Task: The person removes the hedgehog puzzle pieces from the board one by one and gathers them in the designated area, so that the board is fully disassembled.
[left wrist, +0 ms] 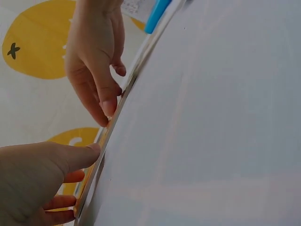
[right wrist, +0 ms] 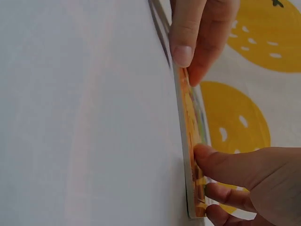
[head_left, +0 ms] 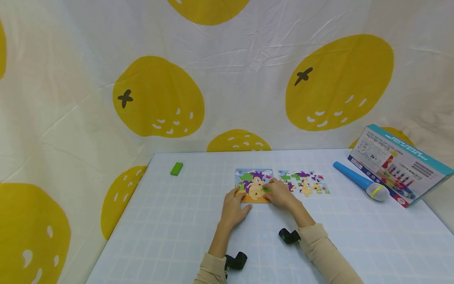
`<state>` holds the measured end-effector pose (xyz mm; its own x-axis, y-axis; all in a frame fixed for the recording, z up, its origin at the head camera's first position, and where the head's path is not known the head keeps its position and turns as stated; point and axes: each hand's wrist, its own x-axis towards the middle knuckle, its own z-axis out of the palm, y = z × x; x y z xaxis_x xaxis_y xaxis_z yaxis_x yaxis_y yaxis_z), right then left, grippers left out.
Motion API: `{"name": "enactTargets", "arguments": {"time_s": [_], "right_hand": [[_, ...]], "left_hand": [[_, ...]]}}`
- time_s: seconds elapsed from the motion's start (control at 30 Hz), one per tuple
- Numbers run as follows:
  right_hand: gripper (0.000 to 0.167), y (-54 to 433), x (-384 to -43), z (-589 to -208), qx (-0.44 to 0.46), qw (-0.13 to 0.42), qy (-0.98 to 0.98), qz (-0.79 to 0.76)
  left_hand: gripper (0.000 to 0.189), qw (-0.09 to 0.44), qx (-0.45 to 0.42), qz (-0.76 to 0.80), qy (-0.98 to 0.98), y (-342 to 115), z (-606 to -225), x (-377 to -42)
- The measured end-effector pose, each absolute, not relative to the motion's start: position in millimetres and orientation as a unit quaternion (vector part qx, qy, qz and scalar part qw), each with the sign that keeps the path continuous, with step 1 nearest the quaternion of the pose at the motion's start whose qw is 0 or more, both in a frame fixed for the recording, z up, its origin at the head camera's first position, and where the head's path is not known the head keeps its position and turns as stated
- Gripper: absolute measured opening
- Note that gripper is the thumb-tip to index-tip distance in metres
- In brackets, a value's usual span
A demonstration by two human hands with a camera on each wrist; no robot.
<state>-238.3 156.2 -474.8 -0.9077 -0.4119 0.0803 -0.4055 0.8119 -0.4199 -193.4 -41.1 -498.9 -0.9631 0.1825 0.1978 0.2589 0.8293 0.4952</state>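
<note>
A jigsaw puzzle board [head_left: 254, 200] with a purple-haired cartoon figure lies flat on the table. My left hand [head_left: 233, 209] rests at its left side, fingertips on the board and thumb spread toward the front edge. Over the board's right part, my right hand [head_left: 280, 193] touches the picture with its fingertips. In the right wrist view, the thumb of that right hand [right wrist: 263, 179] lies on the board's orange strip, with no piece visible between the fingers. Several loose and joined puzzle pieces [head_left: 306, 189] lie just right of the board.
A blue toy microphone [head_left: 354, 176] lies at the right, against a tilted picture box [head_left: 400, 165]. A small green block [head_left: 176, 169] sits at the back left. Behind the table [head_left: 159, 221] hangs a cloth [head_left: 244, 90] with yellow fruit prints.
</note>
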Motion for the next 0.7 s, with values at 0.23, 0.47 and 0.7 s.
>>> {"name": "enactTargets", "arguments": {"time_s": [0.23,0.47,0.7], "right_hand": [[0.04,162.2,-239.3,-470.1,-0.224,0.051,0.948,-0.221],[0.042,163.1,-242.9,-470.7,-0.216,0.073,0.948,-0.222],[0.041,160.2,-248.8,-464.2,-0.219,0.099,0.944,-0.228]], "left_hand": [[0.042,0.114,-0.104,-0.224,-0.962,-26.1,-502.5,-196.7],[0.035,0.11,-0.17,-0.223,-0.954,-15.2,-503.4,-203.8],[0.037,0.083,-0.184,-0.224,-0.953,-10.4,-501.5,-203.5]]}}
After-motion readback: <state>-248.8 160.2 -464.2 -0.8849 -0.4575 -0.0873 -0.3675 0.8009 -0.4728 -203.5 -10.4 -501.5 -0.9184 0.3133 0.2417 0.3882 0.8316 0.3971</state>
